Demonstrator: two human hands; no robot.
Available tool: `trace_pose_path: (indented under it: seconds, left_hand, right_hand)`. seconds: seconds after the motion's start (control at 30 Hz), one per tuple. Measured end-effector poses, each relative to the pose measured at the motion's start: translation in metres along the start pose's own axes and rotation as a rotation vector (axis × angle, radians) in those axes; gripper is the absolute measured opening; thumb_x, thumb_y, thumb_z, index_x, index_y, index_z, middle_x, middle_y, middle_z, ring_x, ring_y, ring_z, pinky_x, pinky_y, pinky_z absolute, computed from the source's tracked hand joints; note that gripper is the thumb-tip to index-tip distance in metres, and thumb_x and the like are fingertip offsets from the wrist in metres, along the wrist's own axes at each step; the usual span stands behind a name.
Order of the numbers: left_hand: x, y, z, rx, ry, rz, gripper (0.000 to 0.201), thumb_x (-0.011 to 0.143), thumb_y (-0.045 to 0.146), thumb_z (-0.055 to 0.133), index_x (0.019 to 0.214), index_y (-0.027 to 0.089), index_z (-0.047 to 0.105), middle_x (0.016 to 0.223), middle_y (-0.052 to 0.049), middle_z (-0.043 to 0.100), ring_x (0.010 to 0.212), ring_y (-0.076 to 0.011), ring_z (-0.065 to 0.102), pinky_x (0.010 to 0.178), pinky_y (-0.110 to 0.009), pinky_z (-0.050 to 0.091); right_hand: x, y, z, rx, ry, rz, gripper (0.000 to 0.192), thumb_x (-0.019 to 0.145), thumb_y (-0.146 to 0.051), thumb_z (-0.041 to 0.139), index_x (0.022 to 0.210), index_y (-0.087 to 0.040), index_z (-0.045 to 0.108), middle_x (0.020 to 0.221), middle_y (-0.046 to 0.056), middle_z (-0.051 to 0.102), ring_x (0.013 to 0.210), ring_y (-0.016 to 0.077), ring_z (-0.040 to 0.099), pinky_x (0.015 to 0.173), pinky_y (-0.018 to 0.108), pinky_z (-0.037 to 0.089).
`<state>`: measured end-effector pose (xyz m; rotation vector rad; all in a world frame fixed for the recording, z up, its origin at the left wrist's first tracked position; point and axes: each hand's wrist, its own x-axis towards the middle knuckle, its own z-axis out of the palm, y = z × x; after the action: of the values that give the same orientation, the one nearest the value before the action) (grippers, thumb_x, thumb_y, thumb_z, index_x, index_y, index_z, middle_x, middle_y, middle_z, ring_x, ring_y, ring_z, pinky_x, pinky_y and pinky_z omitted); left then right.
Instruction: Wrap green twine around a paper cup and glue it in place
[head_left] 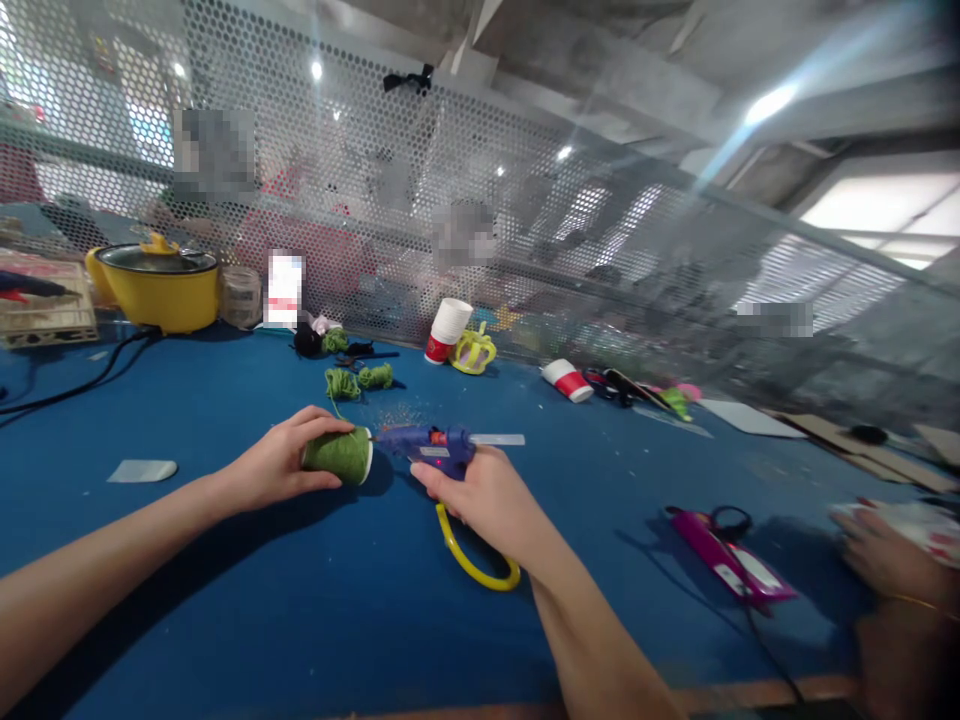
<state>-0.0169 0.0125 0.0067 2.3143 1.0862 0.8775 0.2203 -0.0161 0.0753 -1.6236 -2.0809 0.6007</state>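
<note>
Green yarn-wrapped cup and blue glue gun held end to end

The cup is covered with green yarn, wound in fine rows which give a fibrous surface; at its right end a smooth white rim is left bare. It is gripped by the left hand, with fingers above and thumb below. The glue gun, of hard glossy plastic, is grasped by its handle in the right hand. From its back a straight, translucent glue stick is seen.

The cup is held on its side, low over the table's middle, its long axis running about left to right and its rim turned toward the gun. The nozzle is pointed left, close to this rim; whether they touch cannot be told. Below the right hand, a yellow curved tube is seen.

The table is covered in matte blue. Behind the cup, green yarn bundles are laid; farther back, stacked paper cups are placed beside a yellow crown-shaped piece. The table is bordered by a perforated grey screen. At far right, another person's hand is seen, blurred.
</note>
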Motion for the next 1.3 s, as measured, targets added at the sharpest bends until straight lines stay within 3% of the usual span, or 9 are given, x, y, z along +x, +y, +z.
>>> trace_pose_path:
  seconds: [0.43,0.97,1.3]
  left_hand:
    - [-0.001,0.002,0.0,0.023,-0.016,0.048,0.043,0.076,0.029,0.06,0.116,0.023,0.048,0.113,-0.008,0.047,0.104,-0.0231,0.05,0.089,-0.037,0.043]
    - [0.001,-0.005,0.002,-0.032,0.044,-0.062,0.045,0.075,0.038,0.06,0.115,0.022,0.049,0.103,-0.006,0.052,0.092,-0.0208,0.054,0.081,-0.036,0.045]
    - [0.003,-0.008,0.003,-0.039,0.076,-0.12,0.045,0.072,0.038,0.062,0.113,0.022,0.052,0.105,-0.006,0.054,0.096,-0.022,0.054,0.083,-0.036,0.044]
  right_hand:
    - [0.014,0.0,0.007,-0.007,-0.009,0.045,0.032,0.076,-0.038,0.053,0.052,-0.016,0.055,0.041,0.0,0.054,0.039,0.0115,0.05,0.043,0.022,0.038]
    - [-0.006,-0.003,0.001,0.017,-0.001,-0.047,0.022,0.076,-0.035,0.053,0.072,-0.018,0.065,0.053,0.001,0.062,0.053,0.0166,0.058,0.051,0.025,0.042]
    - [-0.006,-0.004,0.0,0.02,-0.041,-0.095,0.018,0.075,-0.03,0.055,0.082,-0.019,0.067,0.07,0.003,0.068,0.062,0.0185,0.059,0.06,0.028,0.046]
